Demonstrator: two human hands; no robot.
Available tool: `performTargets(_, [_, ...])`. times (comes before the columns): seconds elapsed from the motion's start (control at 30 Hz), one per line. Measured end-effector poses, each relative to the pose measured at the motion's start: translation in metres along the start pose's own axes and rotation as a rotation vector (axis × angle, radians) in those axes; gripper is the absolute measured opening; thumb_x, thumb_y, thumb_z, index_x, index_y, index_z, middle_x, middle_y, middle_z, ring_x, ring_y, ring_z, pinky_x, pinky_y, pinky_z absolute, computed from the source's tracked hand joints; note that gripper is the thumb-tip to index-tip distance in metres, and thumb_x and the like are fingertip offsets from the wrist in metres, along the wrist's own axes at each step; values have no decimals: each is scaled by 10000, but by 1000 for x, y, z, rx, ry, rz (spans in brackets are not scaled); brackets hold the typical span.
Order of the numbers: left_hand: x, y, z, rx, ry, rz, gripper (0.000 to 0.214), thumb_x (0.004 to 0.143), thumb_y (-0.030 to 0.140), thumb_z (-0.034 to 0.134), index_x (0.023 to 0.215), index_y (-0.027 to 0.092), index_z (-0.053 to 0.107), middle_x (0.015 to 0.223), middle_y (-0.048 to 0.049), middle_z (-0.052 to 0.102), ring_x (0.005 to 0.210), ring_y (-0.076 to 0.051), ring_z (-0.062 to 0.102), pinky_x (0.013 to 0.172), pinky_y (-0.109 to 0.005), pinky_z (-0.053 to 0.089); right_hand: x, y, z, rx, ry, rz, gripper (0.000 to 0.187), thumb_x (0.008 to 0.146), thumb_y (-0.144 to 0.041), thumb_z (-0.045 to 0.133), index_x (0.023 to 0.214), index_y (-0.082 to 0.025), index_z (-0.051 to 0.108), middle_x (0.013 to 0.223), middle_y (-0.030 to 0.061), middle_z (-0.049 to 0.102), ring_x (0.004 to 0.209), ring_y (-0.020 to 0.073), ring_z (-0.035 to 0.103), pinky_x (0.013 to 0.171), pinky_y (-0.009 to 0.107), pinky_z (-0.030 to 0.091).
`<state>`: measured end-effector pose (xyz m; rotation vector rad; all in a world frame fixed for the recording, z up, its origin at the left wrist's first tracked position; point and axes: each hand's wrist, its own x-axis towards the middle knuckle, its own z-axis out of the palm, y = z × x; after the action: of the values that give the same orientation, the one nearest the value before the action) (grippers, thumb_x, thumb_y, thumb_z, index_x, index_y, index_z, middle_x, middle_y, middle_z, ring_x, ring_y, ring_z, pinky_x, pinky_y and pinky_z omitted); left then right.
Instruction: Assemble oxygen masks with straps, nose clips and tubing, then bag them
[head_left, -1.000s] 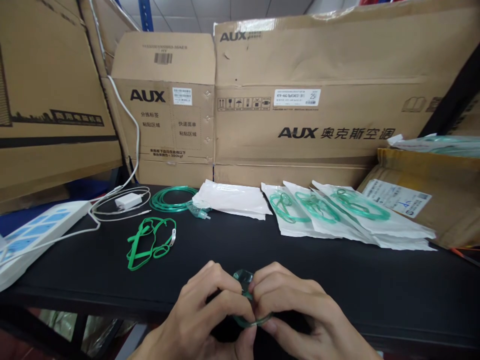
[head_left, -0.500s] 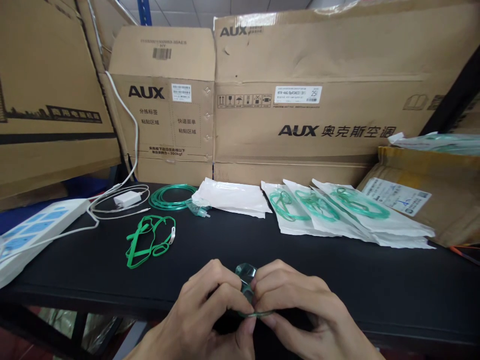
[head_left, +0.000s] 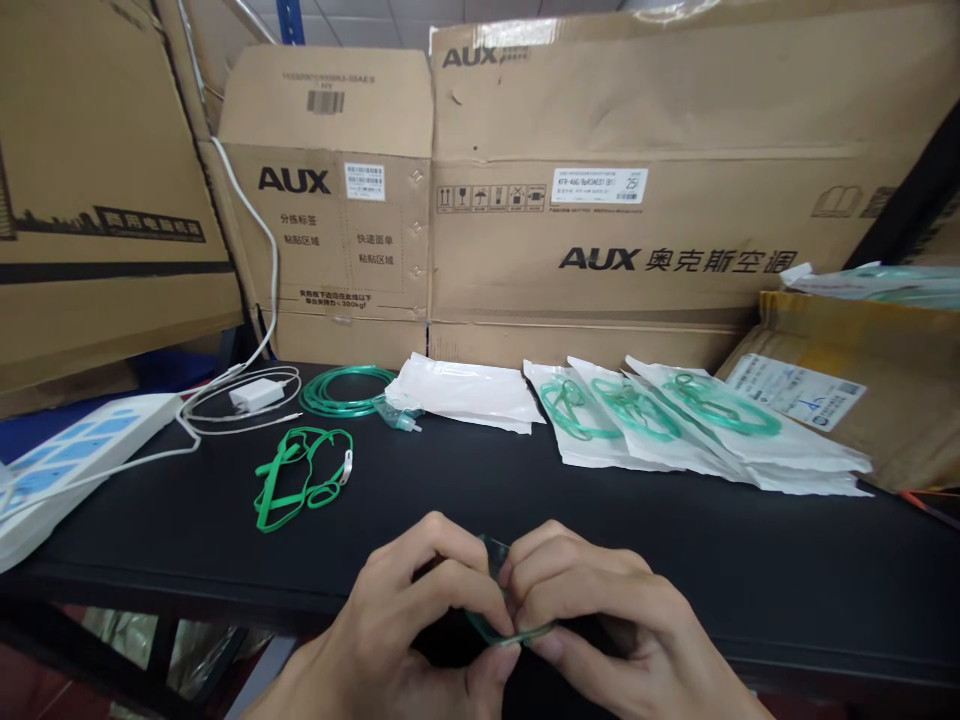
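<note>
Both my hands meet at the near edge of the black table. My left hand and my right hand pinch a small clear green plastic piece between fingertips and thumbs; most of it is hidden by the fingers. A loose green elastic strap lies on the table to the left of my hands. A coil of green tubing with a small clear connector rests further back.
Three sealed white pouches with green tubing lie fanned out at the back right, one flat white pouch beside them. A white power strip and charger with cable are at the left. Large cardboard boxes wall off the back.
My hands have stayed in the same spot; the fingers have closed more over the green piece, hiding more of it. The view has shifted slightly.
</note>
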<state>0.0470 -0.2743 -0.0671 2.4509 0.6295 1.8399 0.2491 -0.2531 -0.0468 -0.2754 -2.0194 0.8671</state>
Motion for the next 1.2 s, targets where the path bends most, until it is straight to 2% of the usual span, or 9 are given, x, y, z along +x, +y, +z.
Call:
performTargets(0.27, [-2, 2, 0, 45, -24, 40, 82, 866, 62, 669, 846, 142, 671, 771, -2, 615, 644, -111, 584, 633, -265, 513, -1, 1, -1, 25, -51, -28, 112, 995, -156, 694, 982, -189, 800, 878, 82, 783, 884, 217, 720, 850, 385, 604])
performTargets(0.37, [0, 2, -1, 57, -23, 37, 85, 910, 97, 666, 840, 145, 664, 763, -1, 620, 646, -113, 591, 632, -269, 506, -3, 1, -2, 33, -55, 4, 119, 1010, -190, 685, 974, -202, 797, 878, 73, 775, 884, 212, 717, 837, 371, 604])
performTargets(0.47, [2, 1, -2, 49, -22, 30, 127, 988, 212, 682, 878, 147, 675, 783, -10, 641, 663, -113, 618, 662, -255, 539, -4, -2, -4, 27, -26, 85, 111, 1023, -212, 669, 972, -209, 767, 915, 68, 753, 884, 198, 716, 810, 331, 593])
performTargets(0.57, [3, -1, -4, -34, -64, -2, 194, 1025, 339, 683, 1031, 145, 684, 886, -44, 696, 771, -126, 687, 722, -221, 587, -7, -4, -4, 33, 11, 113, 72, 1011, -221, 672, 977, -221, 736, 950, 64, 733, 894, 196, 710, 798, 317, 582])
performTargets(0.63, [3, -2, -5, -91, -85, -30, 165, 1019, 292, 692, 1095, 147, 675, 941, -56, 717, 846, -132, 712, 778, -207, 601, -7, -3, -3, 25, 30, 81, 18, 953, -216, 731, 970, -221, 726, 928, 61, 718, 871, 203, 700, 774, 322, 578])
performTargets(0.73, [3, -2, -6, -164, -99, -60, 163, 969, 175, 729, 1118, 152, 666, 950, -55, 735, 869, -139, 719, 805, -207, 607, -7, 2, 0, -4, 61, 28, 145, 852, -155, 810, 935, -221, 710, 867, 39, 696, 807, 194, 675, 726, 314, 564])
performTargets(0.87, [3, 1, -8, -225, -134, -96, 268, 911, 93, 747, 1156, 162, 663, 964, -62, 751, 860, -163, 724, 781, -241, 621, -5, 5, 1, -8, 73, 8, 150, 851, -107, 806, 874, -222, 712, 811, 15, 665, 759, 172, 640, 685, 295, 543])
performTargets(1.03, [5, 2, -12, -181, -187, -136, 184, 975, 192, 723, 1151, 165, 680, 1044, -76, 730, 980, -179, 703, 869, -274, 590, -7, 3, -1, 6, 47, 29, 119, 880, -107, 799, 890, -222, 770, 816, 10, 667, 781, 162, 639, 698, 282, 537])
performTargets(1.2, [8, 2, -13, -166, -200, -126, 84, 1037, 255, 682, 1015, 176, 665, 1036, -68, 730, 1018, -180, 678, 949, -304, 549, -7, -1, -2, 14, 34, 49, 68, 920, -163, 794, 908, -230, 797, 834, 29, 709, 805, 179, 660, 721, 307, 550])
